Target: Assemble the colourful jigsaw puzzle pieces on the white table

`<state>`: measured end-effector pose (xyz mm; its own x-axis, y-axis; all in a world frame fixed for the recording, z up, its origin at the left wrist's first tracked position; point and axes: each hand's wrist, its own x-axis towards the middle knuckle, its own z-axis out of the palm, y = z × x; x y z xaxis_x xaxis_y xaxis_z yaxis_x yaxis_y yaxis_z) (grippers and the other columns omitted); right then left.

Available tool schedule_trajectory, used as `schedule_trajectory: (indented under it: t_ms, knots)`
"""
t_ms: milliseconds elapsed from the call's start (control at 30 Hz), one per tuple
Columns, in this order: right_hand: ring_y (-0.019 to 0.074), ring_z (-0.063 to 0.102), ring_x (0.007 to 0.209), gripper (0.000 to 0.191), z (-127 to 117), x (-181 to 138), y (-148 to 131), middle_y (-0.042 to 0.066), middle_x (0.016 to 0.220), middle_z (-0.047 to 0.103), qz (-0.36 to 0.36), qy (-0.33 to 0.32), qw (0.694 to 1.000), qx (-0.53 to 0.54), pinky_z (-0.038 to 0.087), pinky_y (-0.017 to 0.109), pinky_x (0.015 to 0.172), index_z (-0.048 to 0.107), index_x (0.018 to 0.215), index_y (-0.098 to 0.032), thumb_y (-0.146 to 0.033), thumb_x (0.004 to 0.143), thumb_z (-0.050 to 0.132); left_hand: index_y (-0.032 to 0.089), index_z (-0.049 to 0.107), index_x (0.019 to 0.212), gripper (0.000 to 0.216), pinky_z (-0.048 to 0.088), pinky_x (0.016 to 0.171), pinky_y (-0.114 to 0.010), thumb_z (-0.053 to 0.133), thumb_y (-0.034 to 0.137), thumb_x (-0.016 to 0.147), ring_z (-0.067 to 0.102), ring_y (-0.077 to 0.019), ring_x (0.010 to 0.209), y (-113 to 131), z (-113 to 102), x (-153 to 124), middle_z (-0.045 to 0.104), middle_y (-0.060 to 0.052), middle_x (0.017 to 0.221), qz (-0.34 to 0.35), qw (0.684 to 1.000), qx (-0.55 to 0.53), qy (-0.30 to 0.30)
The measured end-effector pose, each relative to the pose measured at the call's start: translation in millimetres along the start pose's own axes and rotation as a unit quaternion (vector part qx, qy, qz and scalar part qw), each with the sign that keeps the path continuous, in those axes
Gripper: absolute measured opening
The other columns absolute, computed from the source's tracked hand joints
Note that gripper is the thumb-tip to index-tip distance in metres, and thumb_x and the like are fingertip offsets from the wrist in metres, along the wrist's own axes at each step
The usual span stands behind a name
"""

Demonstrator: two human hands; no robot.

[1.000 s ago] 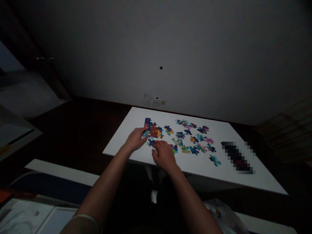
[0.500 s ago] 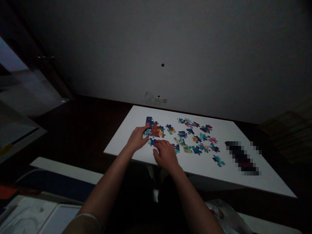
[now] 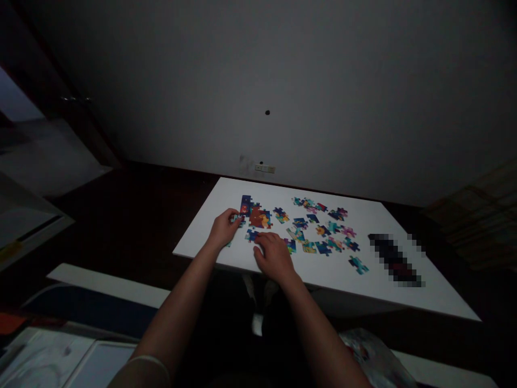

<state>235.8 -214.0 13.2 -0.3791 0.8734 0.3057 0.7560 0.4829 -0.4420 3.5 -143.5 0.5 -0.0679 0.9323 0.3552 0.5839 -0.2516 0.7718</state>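
Note:
My left hand (image 3: 224,228) is at the left of the joined jigsaw section (image 3: 259,216), its thumb and fingers closed on a light-blue puzzle piece (image 3: 241,220). That section is brown and orange, with a dark-blue and red strip (image 3: 245,205) at its upper left. Closer to me, my right hand (image 3: 276,257) rests on the table, fingers curved and thumb apart. Its fingertips touch or partly cover a blue puzzle piece (image 3: 251,235). A bit of another teal piece (image 3: 229,244) shows beside my left wrist, mostly hidden.
Several loose jigsaw pieces (image 3: 323,247) lie spread over the middle of the white table (image 3: 407,299). One teal piece (image 3: 358,264) sits nearer the front edge. A pixelated dark object (image 3: 393,258) lies on the right. Behind the table stands a grey wall (image 3: 343,118).
My left hand has drawn back slightly to the left, and the light-blue piece now shows at its fingertips. My right hand stays in nearly the same place. The view has shifted a little.

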Motion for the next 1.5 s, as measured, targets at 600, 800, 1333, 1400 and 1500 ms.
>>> schedule_trajectory:
  t_ms: [600,800,1333,1400,1500]
  knots:
    - [0.0282,0.060,0.130,0.023,-3,0,-2,0.008,0.138,0.074,0.008,-0.002,1.000,0.011,0.043,0.043,0.112,0.078,0.117,-0.023,-0.027,0.101,0.063,0.027,0.078,0.127,0.034,0.054,0.103,-0.044,0.070,0.031,0.093,0.072,-0.0270,0.107,-1,2,1,0.080,-0.007,0.124,0.040,0.994,0.090,-0.056]
    - [0.0279,0.059,0.131,0.023,-2,1,0,0.008,0.137,0.074,0.007,-0.004,1.000,0.014,0.043,0.043,0.113,0.078,0.117,-0.023,-0.028,0.101,0.064,0.025,0.076,0.128,0.036,0.054,0.104,-0.044,0.068,0.029,0.094,0.070,-0.0262,0.111,-1,3,0,0.078,-0.008,0.127,0.047,0.995,0.070,-0.056]
    - [0.0301,0.060,0.120,0.022,-5,-4,-5,0.010,0.122,0.076,0.052,0.025,0.996,-0.064,0.044,0.044,0.102,0.077,0.111,-0.023,-0.019,0.101,0.058,0.022,0.081,0.115,0.030,0.061,0.097,-0.040,0.061,0.036,0.097,0.077,-0.0241,0.099,4,0,3,0.084,-0.007,0.112,0.008,0.997,-0.008,-0.072]
    - [0.0300,0.060,0.118,0.024,-6,-6,-3,0.010,0.121,0.075,0.075,0.039,0.994,-0.068,0.044,0.043,0.103,0.077,0.111,-0.022,-0.014,0.098,0.058,0.024,0.082,0.114,0.029,0.061,0.098,-0.041,0.061,0.034,0.096,0.078,-0.0253,0.103,8,1,3,0.084,-0.007,0.113,0.010,0.996,0.003,-0.085]
    - [0.0307,0.058,0.121,0.026,-8,-9,-3,0.012,0.122,0.074,0.090,0.059,0.992,-0.068,0.043,0.043,0.107,0.077,0.113,-0.020,-0.013,0.096,0.059,0.025,0.083,0.112,0.028,0.060,0.096,-0.040,0.061,0.032,0.095,0.078,-0.0257,0.104,19,6,1,0.085,-0.006,0.113,0.024,0.992,0.023,-0.120]
